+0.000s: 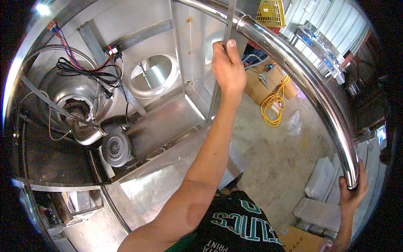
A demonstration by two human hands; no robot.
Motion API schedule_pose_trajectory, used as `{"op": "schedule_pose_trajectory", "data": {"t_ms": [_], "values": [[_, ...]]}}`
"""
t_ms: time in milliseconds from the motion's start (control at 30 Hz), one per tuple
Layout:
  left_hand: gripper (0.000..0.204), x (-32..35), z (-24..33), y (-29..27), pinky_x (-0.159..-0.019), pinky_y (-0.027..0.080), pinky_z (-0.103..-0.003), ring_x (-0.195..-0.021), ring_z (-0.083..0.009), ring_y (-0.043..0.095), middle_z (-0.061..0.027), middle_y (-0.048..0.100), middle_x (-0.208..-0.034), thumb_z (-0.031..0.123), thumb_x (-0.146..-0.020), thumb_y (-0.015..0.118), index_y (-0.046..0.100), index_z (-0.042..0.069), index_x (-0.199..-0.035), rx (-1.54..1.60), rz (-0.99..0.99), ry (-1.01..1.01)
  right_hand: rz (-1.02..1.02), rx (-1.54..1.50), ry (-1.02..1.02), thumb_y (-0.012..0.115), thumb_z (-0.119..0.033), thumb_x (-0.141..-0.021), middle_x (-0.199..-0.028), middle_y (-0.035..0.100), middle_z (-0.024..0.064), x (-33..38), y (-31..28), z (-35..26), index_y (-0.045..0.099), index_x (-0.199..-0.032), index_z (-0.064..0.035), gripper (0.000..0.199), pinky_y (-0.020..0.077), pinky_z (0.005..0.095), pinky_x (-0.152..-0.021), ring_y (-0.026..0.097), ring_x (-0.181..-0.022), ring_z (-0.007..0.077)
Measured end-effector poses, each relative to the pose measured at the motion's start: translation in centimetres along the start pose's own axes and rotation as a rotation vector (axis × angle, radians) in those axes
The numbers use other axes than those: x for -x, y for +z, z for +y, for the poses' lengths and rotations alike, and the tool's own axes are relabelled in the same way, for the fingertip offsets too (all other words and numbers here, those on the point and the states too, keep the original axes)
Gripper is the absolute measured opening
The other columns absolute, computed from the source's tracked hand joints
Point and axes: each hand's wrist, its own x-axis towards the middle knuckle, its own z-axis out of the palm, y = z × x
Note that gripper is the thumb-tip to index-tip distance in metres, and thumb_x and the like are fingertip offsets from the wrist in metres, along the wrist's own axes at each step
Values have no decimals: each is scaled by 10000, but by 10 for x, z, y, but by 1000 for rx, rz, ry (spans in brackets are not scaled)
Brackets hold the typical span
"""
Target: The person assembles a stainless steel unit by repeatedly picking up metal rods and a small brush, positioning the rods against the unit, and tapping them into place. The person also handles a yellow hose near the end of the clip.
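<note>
"where is the polished tube (310, 75)?"

"out to the person's right, on a long slant: from the collar (242, 24) at the metal panel (214, 101), near the top of the view, down to its free end low on the right."

"and who has that end?"

"the right hand (353, 194). its thumb and fingers sit on either side of the rim, cupping it from below and outside."

"is it a tight pinch?"

"i can't tell how hard it presses (part of the grip hides behind the metal)."

"what about the left hand (228, 69)?"

"its fingers curl around the panel's edge, thumb pointing up, just below the collar. the tube lies up and to the right of that thumb, near but apart."

"so each hand minds one end?"

"roughly. the right is on the far end, the left is nearer the collar. i'd judge everything turns on the line between those two."

"is the tube itself curved?"

"hard to say; this view bends straight edges toward its rim."
</note>
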Motion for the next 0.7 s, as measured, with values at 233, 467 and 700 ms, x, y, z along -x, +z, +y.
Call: {"op": "schedule_pose_trajectory", "data": {"t_ms": [233,467,700], "values": [[397,0,-1,-5,-760,469,-514,-812,-421,606,-238,638,-870,394,-1073,494,541,4,-1021,-4,0,41,-21,-17,59,803,-204,-866,-1357,626,211,-9,-3,-21,516,-1467,-5,695,489,425,-1015,635,-1178,356],[392,0,1,-5,-740,481,-494,-782,-403,613,-225,643,-840,393,-1076,497,550,7,-1032,31,6,55,93,157,22,787,-91,-851,-1233,669,211,4,4,-40,529,-1480,-63,681,541,410,-916,680,-1048,378],[391,0,4,-6,-735,488,-497,-761,-403,637,-221,663,-836,394,-1070,507,556,8,-1029,43,-19,41,172,171,-19,848,-115,-794,-1210,672,191,-3,8,-30,572,-1450,-107,712,561,423,-865,674,-1048,379]]}}
